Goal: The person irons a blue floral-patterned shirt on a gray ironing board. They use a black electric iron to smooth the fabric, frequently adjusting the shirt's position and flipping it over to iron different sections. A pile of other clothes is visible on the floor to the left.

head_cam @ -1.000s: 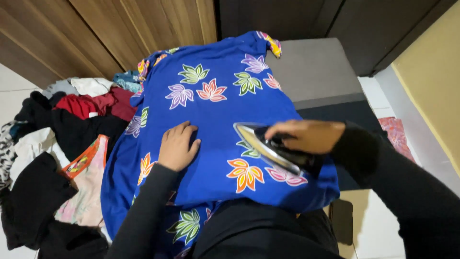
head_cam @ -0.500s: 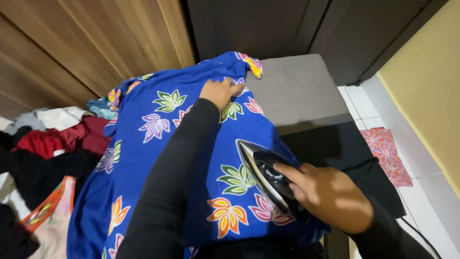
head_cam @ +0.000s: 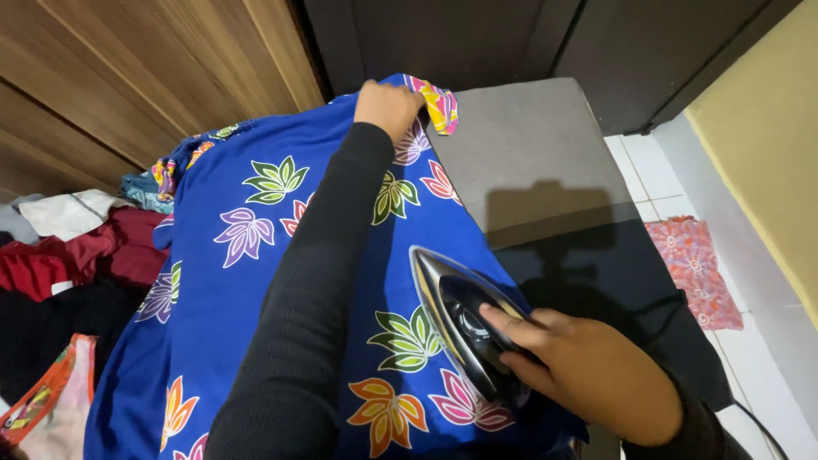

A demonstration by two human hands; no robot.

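Observation:
A blue garment (head_cam: 256, 281) printed with coloured flowers lies spread over a grey ironing surface (head_cam: 528, 153). My left hand (head_cam: 388, 106), arm stretched forward in a black sleeve, grips the garment's far edge by its yellow and pink trim (head_cam: 439, 102). My right hand (head_cam: 588, 370) holds the handle of a black and silver clothes iron (head_cam: 456, 319), which is tilted up on its side at the near right of the garment.
A pile of clothes, red (head_cam: 94, 255), white (head_cam: 72, 213) and black (head_cam: 51, 332), lies to the left. Wooden cabinet doors (head_cam: 145, 77) and a dark cabinet (head_cam: 528, 43) stand behind. A pink patterned cloth (head_cam: 694, 273) lies on the white tiled floor at right.
My left hand moved from the middle of the garment out to its far edge and took hold of it. The iron and my right hand shifted nearer and lower in view.

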